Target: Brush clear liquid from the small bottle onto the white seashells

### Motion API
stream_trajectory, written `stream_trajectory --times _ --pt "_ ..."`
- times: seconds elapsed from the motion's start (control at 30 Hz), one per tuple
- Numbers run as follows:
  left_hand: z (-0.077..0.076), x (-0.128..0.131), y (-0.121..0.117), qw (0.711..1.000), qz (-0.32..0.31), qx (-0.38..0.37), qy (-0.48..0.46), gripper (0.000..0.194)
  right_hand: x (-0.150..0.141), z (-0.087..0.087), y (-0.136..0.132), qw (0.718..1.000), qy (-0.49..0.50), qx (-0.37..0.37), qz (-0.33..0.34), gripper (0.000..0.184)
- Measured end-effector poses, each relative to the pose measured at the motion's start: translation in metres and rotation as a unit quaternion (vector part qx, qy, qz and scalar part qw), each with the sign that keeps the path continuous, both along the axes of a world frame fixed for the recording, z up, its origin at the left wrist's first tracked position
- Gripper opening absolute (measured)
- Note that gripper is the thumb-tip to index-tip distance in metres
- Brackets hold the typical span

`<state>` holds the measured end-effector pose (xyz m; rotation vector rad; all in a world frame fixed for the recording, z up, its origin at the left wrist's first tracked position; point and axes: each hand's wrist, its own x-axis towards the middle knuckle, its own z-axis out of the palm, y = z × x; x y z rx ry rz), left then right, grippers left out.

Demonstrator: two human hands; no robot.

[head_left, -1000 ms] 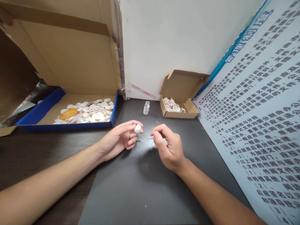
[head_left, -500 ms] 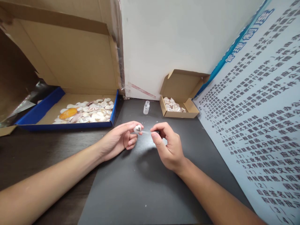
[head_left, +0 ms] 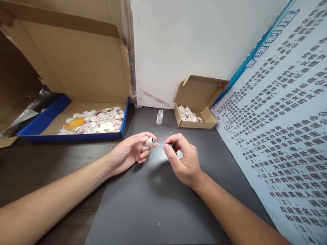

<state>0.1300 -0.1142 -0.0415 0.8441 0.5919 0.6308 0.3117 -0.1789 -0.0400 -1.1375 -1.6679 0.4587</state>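
Note:
My left hand (head_left: pixel 134 148) pinches a small white rounded piece (head_left: pixel 150 141) between thumb and fingertips. A dark patch shows on the piece's right end; whether it is a shell I cannot tell. Opposite it, my right hand (head_left: pixel 182 158) is closed on a thin, pale, see-through stick (head_left: pixel 160 144). The stick's blurred tip points at the white piece, and I cannot tell if they touch. Something dark shows inside the right fingers. Beyond the hands, a small clear glass vial (head_left: pixel 159 117) with a printed label stands upright, its mouth uncapped.
At the left, an open blue-rimmed cardboard box (head_left: pixel 76 137) holds many white shells (head_left: pixel 102 124) and one orange shell (head_left: pixel 74 123). A smaller brown box (head_left: pixel 198 125) with shells stands at the back right. A printed sheet (head_left: pixel 288 136) borders the dark mat (head_left: pixel 143 211).
The white piece has turned in my left fingers, so its dark mark now faces right. My right hand and the stick have shifted barely at all.

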Motion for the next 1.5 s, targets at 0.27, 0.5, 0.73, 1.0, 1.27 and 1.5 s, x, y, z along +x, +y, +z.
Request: stream_trajectory --times 0.27,0.5,0.73,1.0,1.27,1.5 --pt "0.0011 -0.0003 -0.0007 1.0 0.007 -0.003 0.009 0.017 -0.0002 0.0001 -0.0002 1.0 0.012 0.01 -0.015 0.005" --pt "0.001 -0.0007 -0.0013 1.0 0.008 -0.001 0.013 0.019 -0.0002 0.0018 0.0006 1.0 -0.009 -0.011 -0.025 0.009" --pt "-0.0014 -0.0002 0.0001 1.0 0.009 0.003 0.016 0.019 0.0 -0.0003 0.0008 1.0 0.018 -0.015 -0.018 0.007" --pt "0.0015 0.0015 -0.0003 0.999 0.039 -0.008 0.008 0.009 -0.0012 0.0001 0.0016 1.0 -0.019 -0.014 -0.008 0.01" --pt "0.0006 0.0016 -0.0002 0.999 0.033 -0.006 0.007 0.009 -0.0004 -0.0012 0.0021 0.999 -0.014 -0.018 -0.024 0.009" --pt "0.0013 0.0024 0.0 0.999 0.041 -0.012 0.014 0.01 -0.0003 -0.0008 0.0006 1.0 0.006 -0.021 -0.016 0.009"
